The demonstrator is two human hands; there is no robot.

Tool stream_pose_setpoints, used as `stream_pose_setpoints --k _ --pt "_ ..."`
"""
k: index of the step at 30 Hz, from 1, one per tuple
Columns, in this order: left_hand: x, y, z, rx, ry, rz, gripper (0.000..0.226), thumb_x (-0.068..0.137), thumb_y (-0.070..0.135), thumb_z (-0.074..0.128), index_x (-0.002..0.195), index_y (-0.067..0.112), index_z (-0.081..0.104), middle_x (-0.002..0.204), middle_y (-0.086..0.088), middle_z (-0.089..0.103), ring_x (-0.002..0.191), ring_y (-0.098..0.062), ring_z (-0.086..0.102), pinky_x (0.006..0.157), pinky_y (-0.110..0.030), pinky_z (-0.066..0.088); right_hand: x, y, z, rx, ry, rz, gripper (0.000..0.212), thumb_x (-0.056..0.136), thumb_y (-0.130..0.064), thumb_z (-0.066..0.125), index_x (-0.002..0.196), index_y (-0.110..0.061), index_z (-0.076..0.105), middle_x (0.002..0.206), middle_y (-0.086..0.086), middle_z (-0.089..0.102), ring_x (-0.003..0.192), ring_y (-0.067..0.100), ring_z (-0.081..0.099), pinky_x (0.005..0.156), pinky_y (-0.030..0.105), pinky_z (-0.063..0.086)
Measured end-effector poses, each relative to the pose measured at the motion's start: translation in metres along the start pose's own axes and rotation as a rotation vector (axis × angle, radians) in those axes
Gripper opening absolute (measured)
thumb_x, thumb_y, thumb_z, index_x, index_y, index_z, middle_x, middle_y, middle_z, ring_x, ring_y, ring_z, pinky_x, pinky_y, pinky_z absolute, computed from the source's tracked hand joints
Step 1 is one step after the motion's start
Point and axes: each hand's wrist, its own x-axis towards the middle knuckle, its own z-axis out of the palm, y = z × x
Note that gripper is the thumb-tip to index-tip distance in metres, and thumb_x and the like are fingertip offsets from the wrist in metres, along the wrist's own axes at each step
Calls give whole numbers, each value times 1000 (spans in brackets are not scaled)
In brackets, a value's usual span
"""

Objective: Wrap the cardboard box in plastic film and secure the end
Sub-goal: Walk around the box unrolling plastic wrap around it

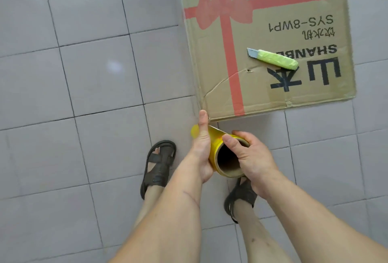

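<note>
With each hand [201, 151] [249, 153] gripping the film roll [216, 149] just below the cardboard box [273, 38], you risk losing the loose film end before it anchors.

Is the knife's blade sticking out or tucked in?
Out: a grey blade tip pokes from the green utility knife lying on the cardboard box.

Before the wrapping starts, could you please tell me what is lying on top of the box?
A green knife with its blade out lies on the box. Nothing else rests there. The box's inside is hidden.
</note>
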Motion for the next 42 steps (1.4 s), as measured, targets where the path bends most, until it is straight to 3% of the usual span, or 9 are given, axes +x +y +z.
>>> stream_pose_setpoints --k 9,25,27,29,31,33,36,39,42 --pt "2 -28 -1 -257 81 -10 132 78 105 11 137 5 72 104 -23 82 93 -36 78 75 -46 62 1 -1 -9 -246 -126 -82 52 78 -43 79 124 -26 62 103 -11 66 94 5 60 85 31 52" --pt "21 -28 5 -141 94 -90 106 92 95 17 109 6 72 75 -15 80 82 -32 74 69 -40 58 -5 -10 -15 -319 -165 -108 41 79 -37 79 116 -33 61 96 -12 66 86 3 61 61 20 47" --pt "26 -23 3 -49 200 -18 118 83 103 17 129 7 69 111 -18 81 105 -32 74 88 -41 58 -6 -11 -15 -327 -166 -104 37 79 -36 79 112 -35 61 94 -14 66 84 2 60 61 18 47" --pt "27 -3 -5 -25 346 117 131 75 109 18 163 16 47 166 -10 51 151 -32 50 122 -47 40 -7 -11 -15 -333 -172 -97 37 79 -37 80 110 -36 61 94 -14 65 85 3 60 62 20 47" --pt "35 24 -12 -93 382 311 100 99 87 21 172 19 29 179 -4 28 164 -28 29 132 -48 24 -6 -12 -15 -339 -173 -98 38 78 -38 80 111 -37 62 96 -13 65 87 4 60 63 21 47" --pt "49 49 -14 -98 327 334 89 106 79 26 172 21 29 177 -3 33 164 -28 31 132 -47 25 -1 -12 -15 -349 -171 -113 35 77 -39 80 108 -39 63 96 -14 65 87 3 60 63 21 47" --pt "65 56 -2 -73 162 285 94 99 89 30 155 20 59 149 -13 68 127 -27 73 97 -35 62 5 -17 -13 -346 -185 -123 29 76 -40 80 99 -42 62 94 -16 66 87 2 60 60 17 47" --pt "66 50 4 -22 114 289 78 110 71 26 144 15 69 118 -11 78 64 -12 80 45 -19 55 10 -18 -12 -344 -190 -120 27 76 -41 80 95 -42 62 91 -19 66 83 -1 62 56 11 46" --pt "55 56 2 3 170 308 76 111 70 28 149 14 64 124 -12 78 86 -17 83 63 -24 63 8 -20 -7 -338 -197 -114 29 73 -42 81 96 -42 63 88 -22 66 78 -7 62 57 10 47"
